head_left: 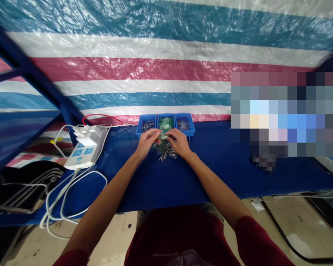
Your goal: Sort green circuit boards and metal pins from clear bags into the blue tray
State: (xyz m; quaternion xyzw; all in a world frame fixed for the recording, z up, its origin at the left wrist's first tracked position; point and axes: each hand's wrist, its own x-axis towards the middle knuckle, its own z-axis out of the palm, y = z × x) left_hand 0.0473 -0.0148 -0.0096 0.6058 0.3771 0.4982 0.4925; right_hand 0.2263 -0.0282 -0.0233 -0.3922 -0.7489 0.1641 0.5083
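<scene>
Near the centre of the frame, the left hand point(150, 139) and the right hand point(179, 142) almost meet over the blue table point(166, 184). Between their fingertips is a small pale, translucent piece point(163, 136), pinched by the left thumb and fingers on its left side and by the right thumb and fingers on its right. It sits right at the tips, clear of both palms; its exact shape is too small to tell.

Just above the hands in the frame stand three blue bins side by side: the left bin point(146, 125) holds dark and silvery metal pieces, the middle bin point(165, 123) green bags, and the right bin point(184, 125) clear, greyish ones. Directly below the fingers lies a pile of metal pieces point(164, 153), partly hidden by the hands. At the left of the frame, a white power strip point(84, 151) with plugged-in adapters rests on the table, its white cables looping toward the lower left.
</scene>
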